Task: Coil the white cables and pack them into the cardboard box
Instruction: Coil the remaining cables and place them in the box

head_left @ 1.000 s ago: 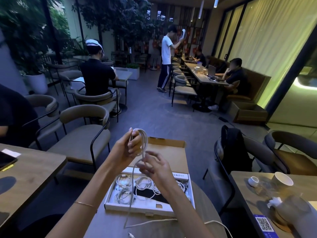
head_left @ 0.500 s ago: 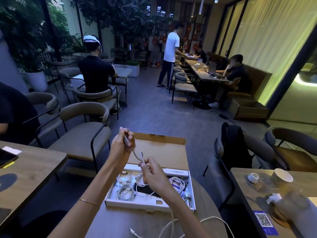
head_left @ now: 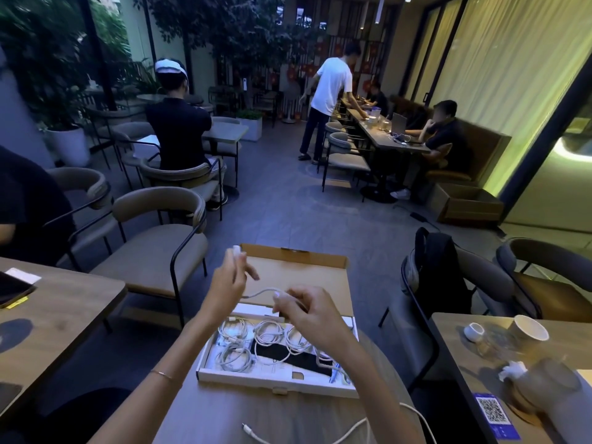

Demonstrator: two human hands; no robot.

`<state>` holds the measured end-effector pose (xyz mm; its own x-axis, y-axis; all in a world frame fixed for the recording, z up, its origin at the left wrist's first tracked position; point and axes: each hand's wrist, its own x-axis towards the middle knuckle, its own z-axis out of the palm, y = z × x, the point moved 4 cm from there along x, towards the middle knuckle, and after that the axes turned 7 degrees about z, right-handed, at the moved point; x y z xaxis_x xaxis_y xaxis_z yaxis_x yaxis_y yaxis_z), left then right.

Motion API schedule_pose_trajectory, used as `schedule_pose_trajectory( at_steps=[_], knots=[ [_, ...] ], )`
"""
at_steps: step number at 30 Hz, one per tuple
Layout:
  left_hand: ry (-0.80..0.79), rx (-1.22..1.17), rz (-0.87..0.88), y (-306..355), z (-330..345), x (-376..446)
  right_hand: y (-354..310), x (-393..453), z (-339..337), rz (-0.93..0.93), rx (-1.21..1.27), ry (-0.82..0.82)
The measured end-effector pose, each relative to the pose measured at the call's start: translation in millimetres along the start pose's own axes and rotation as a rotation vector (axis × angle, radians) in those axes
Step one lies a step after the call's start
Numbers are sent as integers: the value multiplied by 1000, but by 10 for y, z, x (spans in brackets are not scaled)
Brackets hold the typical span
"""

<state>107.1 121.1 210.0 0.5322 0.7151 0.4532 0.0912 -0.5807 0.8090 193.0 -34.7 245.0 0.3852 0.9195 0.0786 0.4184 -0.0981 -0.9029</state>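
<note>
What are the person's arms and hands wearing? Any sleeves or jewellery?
Both forearms are bare, with no sleeves showing. The left hand has a thin gold-coloured bracelet on its wrist. The right hand has pale, light-coloured fingernails. No rings or watch are visible.

Got my left hand (head_left: 228, 280) pinching one end of a white cable (head_left: 260, 292) up high, right hand (head_left: 309, 310) gripping it lower down, both over the open cardboard box (head_left: 272, 378). Several coiled cables (head_left: 235, 357) sit inside; the loose tail (head_left: 349, 432) trails across the table (head_left: 205, 418).
</note>
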Motion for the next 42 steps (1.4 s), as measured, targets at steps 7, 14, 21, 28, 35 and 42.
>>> schedule_pose_trajectory(
  at_steps=[7,14,21,28,35,42],
  knots=[
    [-497,-173,-175,53,261,-265,47,195,-290,-2,-58,209],
    [-854,-576,-365,317,275,-437,131,343,-420,66,110,90],
    [-789,-1240,-538,318,197,-372,383,332,-291,295,324,-85],
    [-508,-1684,-451,96,222,-92,684,292,27,392,229,-19],
    [51,-1136,-504,-126,283,-5,661,77,416,388,-214,-283],
    [-342,22,4,-336,489,-387,454,-40,508,354,-436,-504]
  ],
)
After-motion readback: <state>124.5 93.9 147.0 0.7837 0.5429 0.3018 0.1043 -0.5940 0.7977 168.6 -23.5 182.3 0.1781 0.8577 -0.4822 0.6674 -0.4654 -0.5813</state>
